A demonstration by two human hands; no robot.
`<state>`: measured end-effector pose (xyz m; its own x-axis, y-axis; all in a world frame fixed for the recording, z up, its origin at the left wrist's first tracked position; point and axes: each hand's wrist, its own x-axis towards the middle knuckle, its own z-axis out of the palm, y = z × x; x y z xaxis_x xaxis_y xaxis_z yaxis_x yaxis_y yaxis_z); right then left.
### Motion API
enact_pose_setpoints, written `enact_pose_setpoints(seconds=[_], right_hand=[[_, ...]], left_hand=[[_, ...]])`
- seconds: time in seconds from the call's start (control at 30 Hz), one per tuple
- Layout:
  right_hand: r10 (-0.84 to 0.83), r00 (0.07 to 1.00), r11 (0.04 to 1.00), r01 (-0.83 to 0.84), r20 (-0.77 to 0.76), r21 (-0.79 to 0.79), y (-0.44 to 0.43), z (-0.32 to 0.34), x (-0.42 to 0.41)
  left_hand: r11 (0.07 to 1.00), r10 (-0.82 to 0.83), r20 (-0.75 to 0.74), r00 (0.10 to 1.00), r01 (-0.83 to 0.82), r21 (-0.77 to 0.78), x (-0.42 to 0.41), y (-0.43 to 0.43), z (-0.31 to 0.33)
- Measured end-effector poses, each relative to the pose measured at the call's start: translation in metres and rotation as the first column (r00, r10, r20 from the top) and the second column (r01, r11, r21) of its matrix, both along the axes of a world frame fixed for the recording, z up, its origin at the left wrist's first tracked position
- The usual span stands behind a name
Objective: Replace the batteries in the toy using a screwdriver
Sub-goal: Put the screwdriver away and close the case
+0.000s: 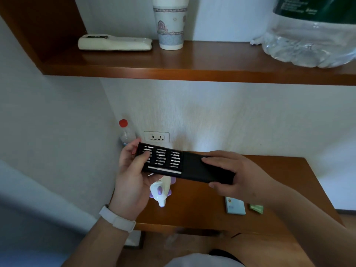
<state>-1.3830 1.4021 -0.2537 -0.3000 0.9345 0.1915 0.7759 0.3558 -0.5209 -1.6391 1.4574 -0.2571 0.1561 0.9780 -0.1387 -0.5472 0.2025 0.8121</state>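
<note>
The toy, white and purple, lies on the wooden table, partly hidden under the black tool case that I hold above it. My left hand grips the pulled-out tray, with the thumb on the metal bits. My right hand grips the sleeve, fingers on top and thumb below. A thin screwdriver lies along the tray's near edge. On the table to the right lie a small box and a green packet. A red-capped bottle stands by the wall.
</note>
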Motion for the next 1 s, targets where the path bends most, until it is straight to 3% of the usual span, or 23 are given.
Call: enact_pose_setpoints(seconds=[0.1, 0.2, 0.33, 0.5, 0.63, 0.77, 1.0], right_hand=[[-0.069, 0.998, 0.99, 0.066, 0.014, 0.127, -0.002, -0.012, 0.003], [-0.23, 0.949, 0.969, 0.243, -0.216, 0.035, -0.007, -0.021, 0.005], [-0.466, 0.685, 0.883, 0.401, -0.561, -0.244, -0.01, -0.024, -0.002], [-0.591, 0.494, 0.806, 0.401, -0.638, -0.436, -0.011, -0.025, -0.01], [-0.598, 0.492, 0.801, 0.403, -0.633, -0.443, -0.013, -0.024, -0.014], [-0.566, 0.544, 0.824, 0.366, -0.62, -0.432, -0.015, -0.022, -0.025], [-0.53, 0.53, 0.847, 0.351, -0.662, -0.398, -0.012, -0.017, -0.035]], left_hand=[[0.999, 0.032, -0.048, 0.998, -0.031, 0.008, 0.001, -0.004, -0.001], [0.999, 0.049, -0.057, 0.997, -0.048, 0.011, -0.001, -0.006, -0.004], [0.999, 0.034, -0.054, 0.998, -0.035, -0.01, -0.004, -0.008, -0.012], [0.998, 0.059, -0.217, 0.974, -0.06, 0.005, -0.002, -0.008, -0.024], [0.996, 0.067, -0.385, 0.92, -0.041, 0.074, -0.002, -0.012, -0.03], [0.996, 0.036, -0.406, 0.913, 0.001, 0.09, 0.005, -0.021, -0.037], [0.994, 0.052, -0.41, 0.91, -0.009, 0.107, 0.009, -0.022, -0.037]])
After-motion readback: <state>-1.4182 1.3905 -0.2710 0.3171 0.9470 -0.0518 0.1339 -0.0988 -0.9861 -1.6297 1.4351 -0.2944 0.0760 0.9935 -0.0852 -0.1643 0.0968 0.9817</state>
